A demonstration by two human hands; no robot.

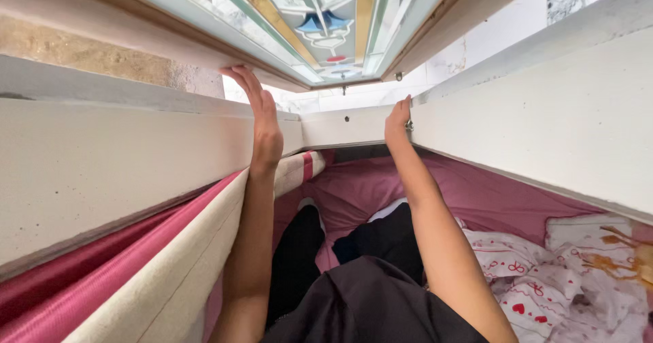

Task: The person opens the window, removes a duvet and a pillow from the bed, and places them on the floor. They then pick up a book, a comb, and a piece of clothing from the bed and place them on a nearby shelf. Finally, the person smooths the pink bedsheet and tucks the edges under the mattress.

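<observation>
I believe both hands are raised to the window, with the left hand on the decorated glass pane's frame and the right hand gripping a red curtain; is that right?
Not quite. In the head view the right hand rests on the white window frame, not a curtain. The left hand is indeed on the decorated glass pane's frame.

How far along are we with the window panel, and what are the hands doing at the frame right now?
Done: the stained-glass panel is swung out from the white frame. In hand: the left hand reaches up with its fingers on the panel's lower edge; the right hand rests on the frame by a small latch. Left: the panel stands open, not seated in the frame. The person is on a bed with a pink sheet.
</observation>
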